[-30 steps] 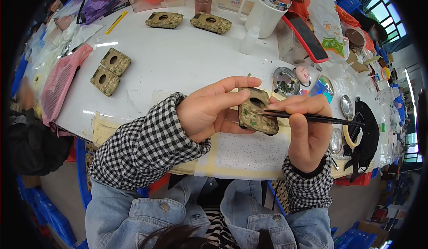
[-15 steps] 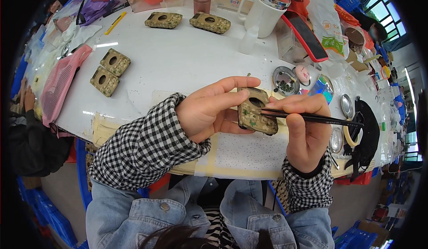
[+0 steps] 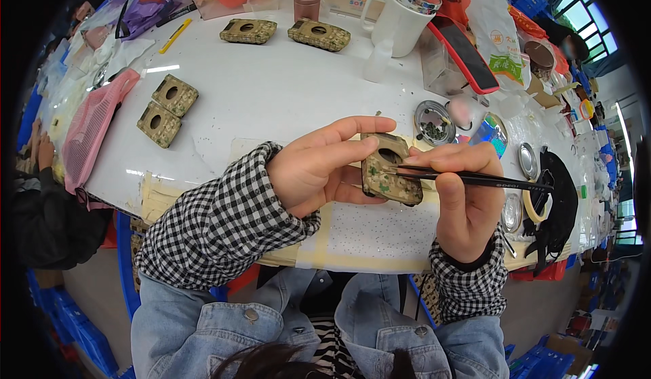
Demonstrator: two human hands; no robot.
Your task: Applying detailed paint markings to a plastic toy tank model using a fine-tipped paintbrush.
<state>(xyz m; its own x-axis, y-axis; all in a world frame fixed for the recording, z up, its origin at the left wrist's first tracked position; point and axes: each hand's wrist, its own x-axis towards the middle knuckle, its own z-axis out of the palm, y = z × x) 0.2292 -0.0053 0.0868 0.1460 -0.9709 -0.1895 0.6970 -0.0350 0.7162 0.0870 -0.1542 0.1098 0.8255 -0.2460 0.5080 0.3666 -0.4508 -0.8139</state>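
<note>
Workshop with cluttered worktable (image 3: 271, 87) and blue crates (image 3: 71, 321)

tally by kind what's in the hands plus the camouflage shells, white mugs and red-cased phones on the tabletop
Camouflage-patterned boxy shells with round holes: 5
Slim black tweezers: 1
Tall white mug with shiny lid: 1
Red-cased black phone: 1
Total: 8
</note>
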